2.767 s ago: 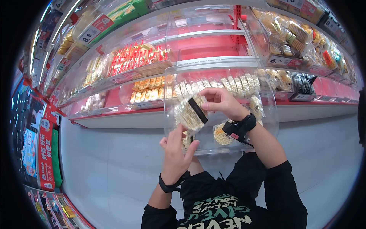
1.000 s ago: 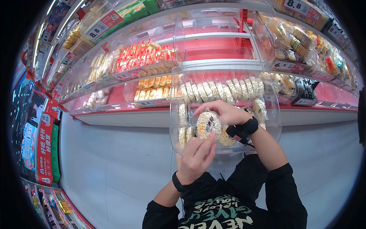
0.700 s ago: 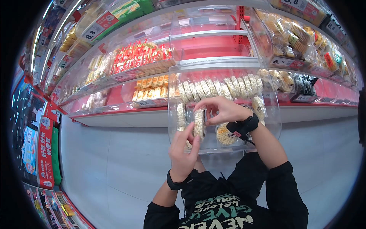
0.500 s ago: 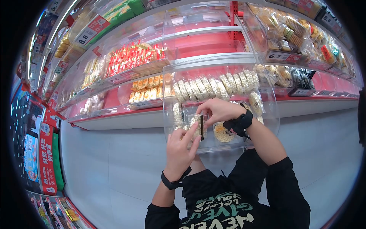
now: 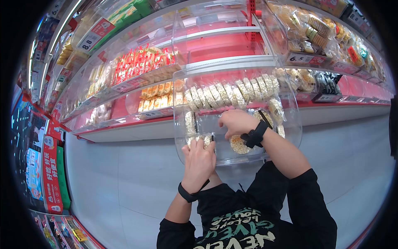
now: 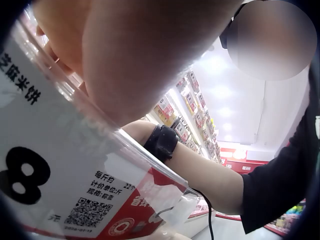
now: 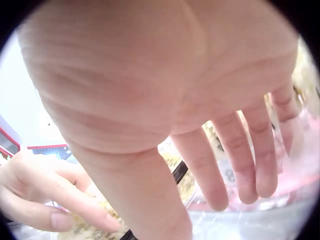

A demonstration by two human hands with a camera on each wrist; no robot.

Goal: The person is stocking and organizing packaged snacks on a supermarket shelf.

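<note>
Head view, nearest first: what do you record?
— Black sleeves (image 5: 306, 199) at the bottom edge. Above them the left grip (image 5: 199, 159), a bare hand, reaches over the front rim of a clear bin (image 5: 290, 128).

State of that grip?
— Clenched on a cake (image 5: 202, 140). The right wrist view confirms it: thumb and fingers pinch a wrapped, round, black-striped cake. It stands at the front left of the bin, among others on edge.

And the right grip (image 5: 234, 122)?
— Released. It sits inside the bin, just beyond the left one, with a strap (image 5: 253, 136) on its wrist. The right wrist view shows the fingers straight and spread, holding nothing. Whether the fingertips touch anything, I cannot tell.

What lies about it?
— A flat cake (image 5: 239, 145) on the bin's bottom, just beside the hand. The two grips are near each other but apart.

Left wrist view?
— Mostly blurred hand close to the lens. Below it is the bin's label (image 6: 60, 165) with a large 8, and beyond it the right forearm (image 6: 215, 180).

Farther back?
— A row (image 5: 232, 93) of cakes on edge along the bin's rear wall. Beyond it are shelves (image 5: 232, 64), with red packs (image 5: 141, 62) to the left and a price tag (image 5: 299, 59) reading 6.5 to the right. Pale floor (image 5: 124, 174) shows below the bin.
</note>
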